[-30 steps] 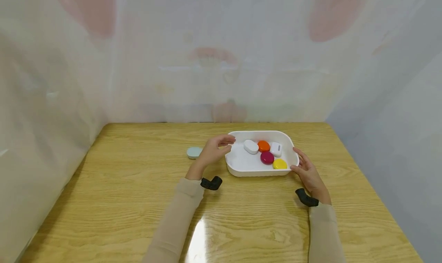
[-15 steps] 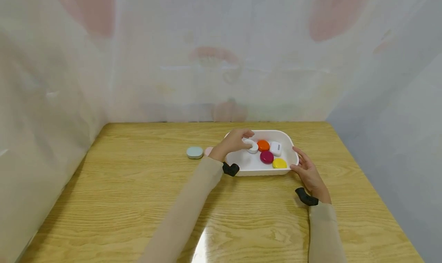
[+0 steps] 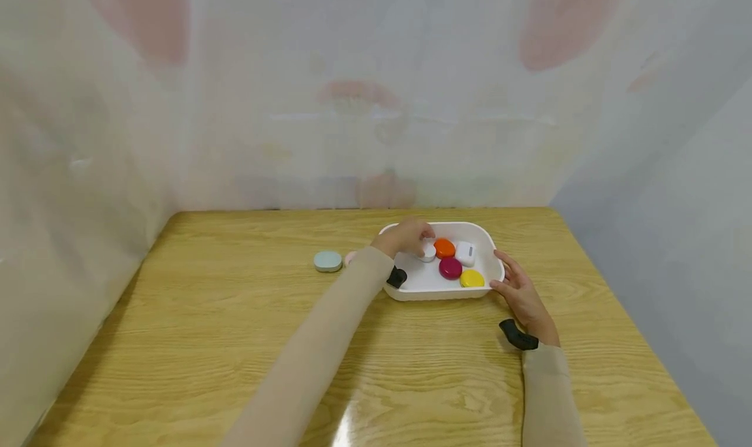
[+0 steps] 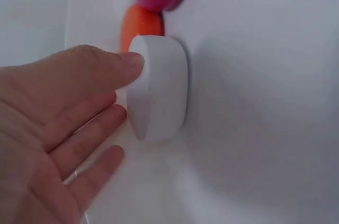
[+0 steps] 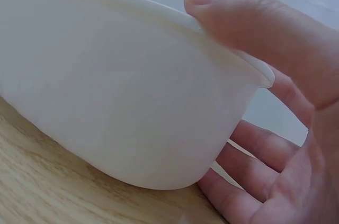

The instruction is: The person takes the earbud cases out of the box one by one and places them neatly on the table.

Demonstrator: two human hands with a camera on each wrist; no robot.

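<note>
My left hand (image 3: 405, 236) reaches into a white plastic tray (image 3: 435, 295) and grips a smooth white oval case (image 4: 167, 86). In the left wrist view the thumb presses its top edge, with the other fingers along its far side. My right hand (image 3: 523, 297) holds the tray's right end. The right wrist view shows that thumb over the rim and the fingers against the outer wall. In the tray also lie an orange round case (image 3: 444, 248), a magenta one (image 3: 450, 268), a yellow one (image 3: 472, 278) and a white squarish case (image 3: 466, 254).
Left of the tray a pale green oval case (image 3: 328, 261) lies on the wooden table (image 3: 235, 342). A pink object (image 3: 350, 258) beside it is mostly hidden by my left sleeve. Pale curtains hang round the table's back and sides.
My left hand has moved right, from the tray's left rim over to the white oval case, and its fingers have closed on it. The right hand stays on the tray's end.
</note>
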